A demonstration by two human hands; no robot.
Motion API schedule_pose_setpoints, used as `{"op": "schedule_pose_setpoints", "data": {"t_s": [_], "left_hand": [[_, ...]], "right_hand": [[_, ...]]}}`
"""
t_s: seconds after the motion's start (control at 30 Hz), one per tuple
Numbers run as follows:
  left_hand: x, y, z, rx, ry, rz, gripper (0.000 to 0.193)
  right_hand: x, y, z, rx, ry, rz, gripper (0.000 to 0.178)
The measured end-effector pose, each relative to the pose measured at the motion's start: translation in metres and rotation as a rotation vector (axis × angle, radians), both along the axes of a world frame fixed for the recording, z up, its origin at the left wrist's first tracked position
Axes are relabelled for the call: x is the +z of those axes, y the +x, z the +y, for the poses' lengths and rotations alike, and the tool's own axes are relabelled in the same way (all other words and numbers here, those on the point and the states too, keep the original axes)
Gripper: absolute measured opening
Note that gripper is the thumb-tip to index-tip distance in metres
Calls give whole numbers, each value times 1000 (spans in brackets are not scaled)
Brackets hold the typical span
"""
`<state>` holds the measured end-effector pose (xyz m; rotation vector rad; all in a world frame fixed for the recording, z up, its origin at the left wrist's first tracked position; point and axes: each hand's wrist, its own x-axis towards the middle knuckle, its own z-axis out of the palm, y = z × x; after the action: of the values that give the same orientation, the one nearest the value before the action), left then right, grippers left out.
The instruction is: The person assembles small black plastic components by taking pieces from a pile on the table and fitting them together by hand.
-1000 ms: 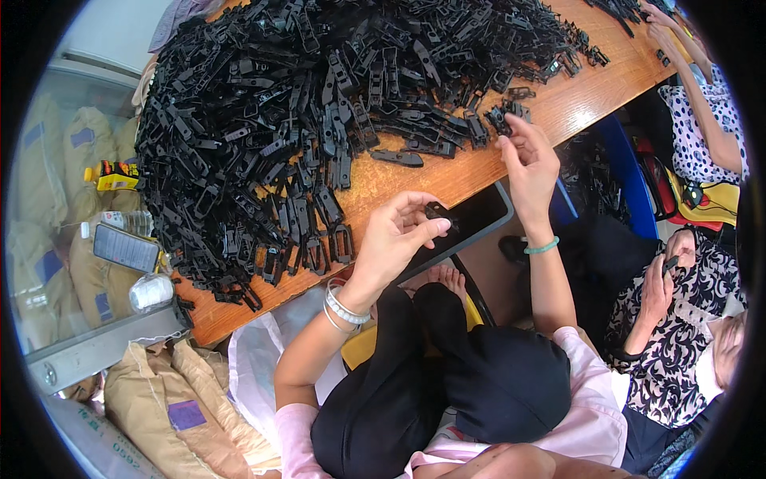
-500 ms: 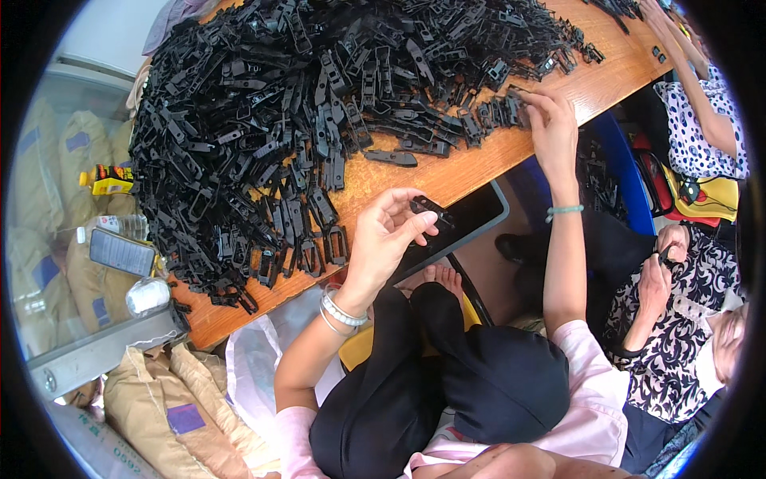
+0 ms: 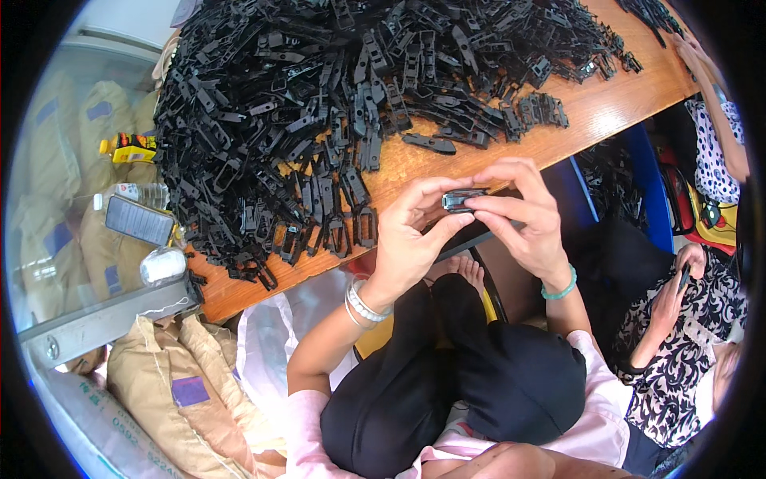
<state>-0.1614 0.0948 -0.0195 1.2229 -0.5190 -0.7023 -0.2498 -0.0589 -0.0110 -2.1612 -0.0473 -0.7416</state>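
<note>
Both my hands meet above my lap, just off the front edge of the wooden table [image 3: 610, 104]. Between them is a small black plastic clip-like part [image 3: 458, 201]. My left hand [image 3: 408, 235] pinches one end of it, with thumb below and fingers above. From the other side, my right hand [image 3: 528, 219] grips it, thumb and fingertips closed on the part. Whether it is one piece or two fitted together cannot be made out. Beyond the hands, a large heap of similar black plastic parts [image 3: 319, 104] covers the table. A neat row of them [image 3: 542, 112] lies near the front edge.
A phone [image 3: 138, 220], a clear bottle [image 3: 152, 195] and a yellow-capped bottle [image 3: 132, 148] stand at the left. Tan sacks [image 3: 152, 383] lie lower left. At right are a blue bin [image 3: 648, 188] of black parts and a co-worker's hands [image 3: 666, 295] holding a small dark part.
My right hand has come from the row of parts at the table edge to my left hand. Both now hold the part together. The view has shifted slightly.
</note>
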Motion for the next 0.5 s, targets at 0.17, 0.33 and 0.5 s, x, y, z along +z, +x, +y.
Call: {"op": "schedule_pose_setpoints", "data": {"t_s": [0.17, 0.33, 0.5], "left_hand": [[1, 1, 11, -138, -28, 429, 31], [17, 45, 2, -32, 408, -717, 23], [5, 67, -23, -110, 662, -1337, 24]], "right_hand": [[-13, -7, 10, 41, 320, 59, 17], [-25, -18, 4, -89, 737, 161, 8], [-24, -6, 10, -144, 741, 172, 13]]}}
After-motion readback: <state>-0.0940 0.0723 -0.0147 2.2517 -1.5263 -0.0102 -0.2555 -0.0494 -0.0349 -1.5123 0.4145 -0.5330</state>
